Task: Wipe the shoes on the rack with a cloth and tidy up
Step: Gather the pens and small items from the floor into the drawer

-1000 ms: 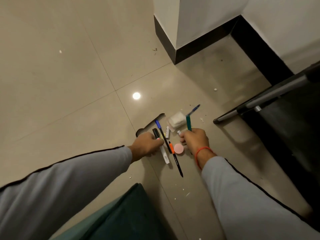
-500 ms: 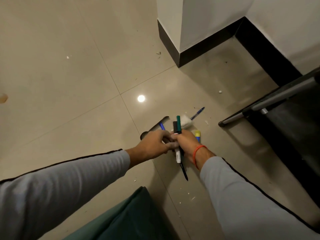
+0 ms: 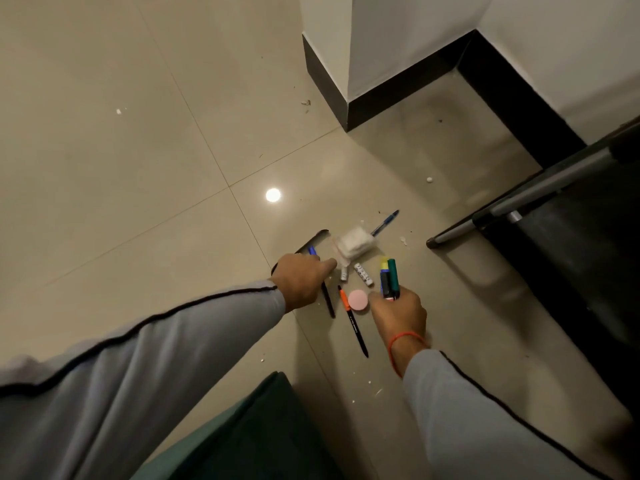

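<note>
Markers are being clutched by the right hand; the left hand, fingers curled, is reaching for a pen; markers risk slipping

Floor: glossy beige tiles, thin grout lines, scattered white crumbs. Ceiling-light reflection: bright round spot on the floor. Pillar: white, black skirting, beyond the reflection. Wall: white, black skirting, right of the pillar.

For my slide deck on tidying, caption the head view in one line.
Right hand grips markers while left hand reaches among pens on the floor.
</note>
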